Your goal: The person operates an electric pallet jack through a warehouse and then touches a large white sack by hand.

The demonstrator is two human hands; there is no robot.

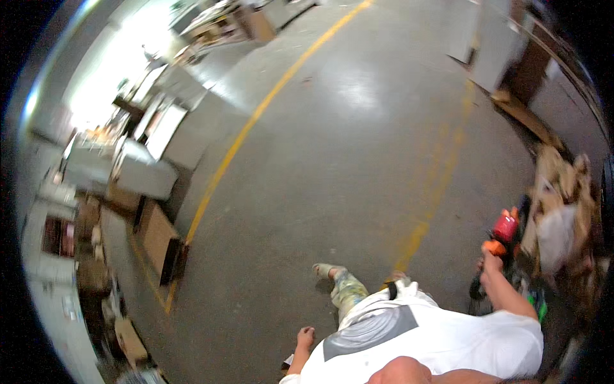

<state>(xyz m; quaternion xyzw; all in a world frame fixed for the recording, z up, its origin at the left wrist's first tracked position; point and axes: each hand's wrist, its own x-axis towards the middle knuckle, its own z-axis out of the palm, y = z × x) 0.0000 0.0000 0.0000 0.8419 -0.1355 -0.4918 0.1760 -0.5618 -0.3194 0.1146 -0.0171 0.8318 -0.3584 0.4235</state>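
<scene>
Picking out a long yellow line (242,134) on the grey floor (320,185), crumpled brown paper (566,176) off to the right!

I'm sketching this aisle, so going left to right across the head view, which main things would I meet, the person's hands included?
Brown panel with a dark end → left hand → patterned trouser leg → worn right-hand yellow floor line → right hand → crumpled white sheet.
</scene>
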